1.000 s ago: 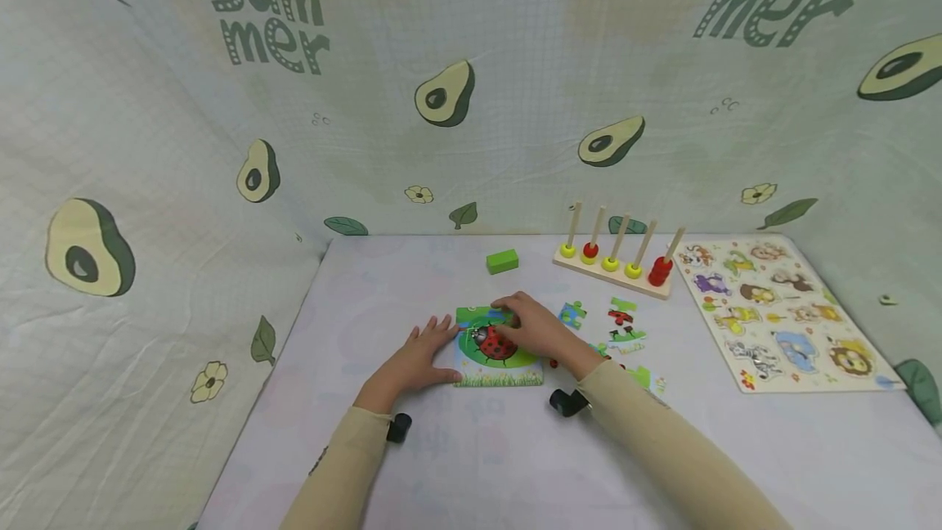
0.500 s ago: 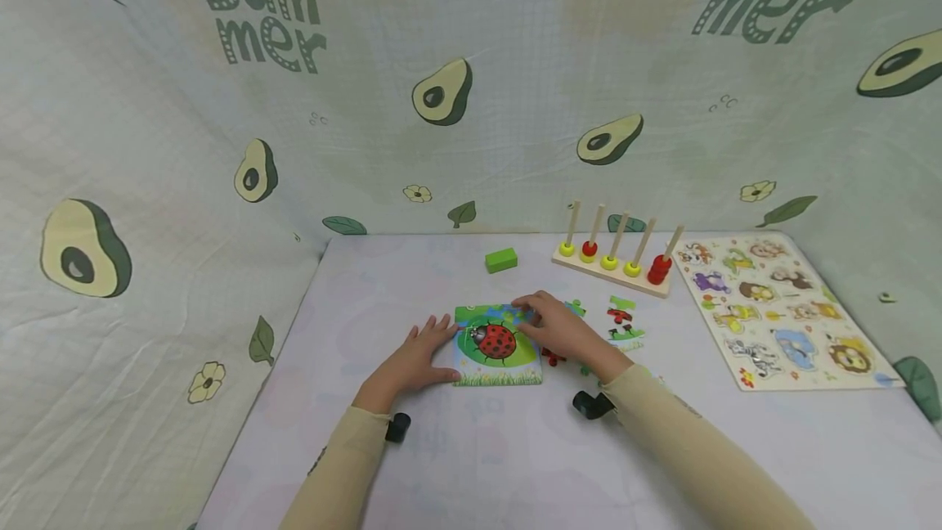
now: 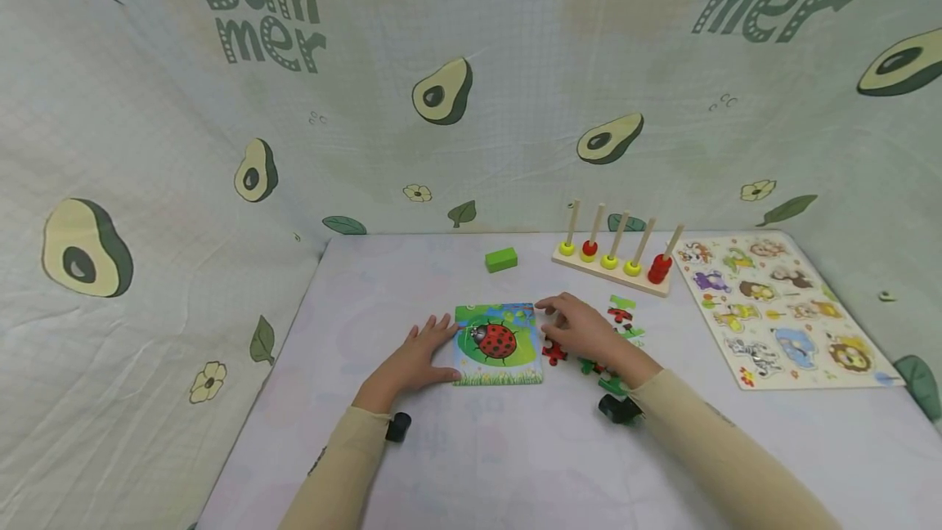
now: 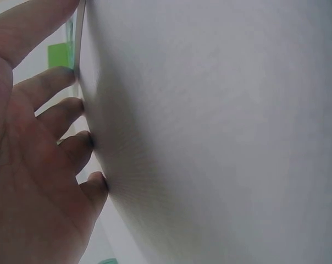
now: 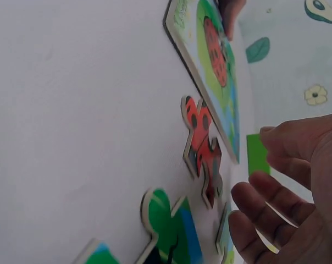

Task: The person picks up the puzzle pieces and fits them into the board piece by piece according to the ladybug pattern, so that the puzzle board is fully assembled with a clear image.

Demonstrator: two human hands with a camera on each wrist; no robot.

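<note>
A square ladybug puzzle board (image 3: 497,346) lies flat on the table in the head view. My left hand (image 3: 410,360) rests at its left edge, fingers spread, thumb and fingertips touching the side. Just off the board's right edge is my right hand (image 3: 581,330), its fingers loosely bent with nothing between them, as the right wrist view confirms. Below those fingers lies a red spotted jigsaw piece (image 5: 202,146). A green and blue piece (image 5: 174,228) is nearer the wrist. More pieces (image 3: 621,316) lie beyond the right hand, which partly covers the group.
Behind the board stands a green block (image 3: 502,260). A wooden peg stacker (image 3: 612,265) with red and yellow beads is at the back right. An animal peg puzzle board (image 3: 786,321) lies at the far right. Patterned cloth (image 3: 515,170) hangs behind the table.
My right hand has moved right, from over the board's upper right part to just beside it, uncovering the whole picture. My left hand stays in place.
</note>
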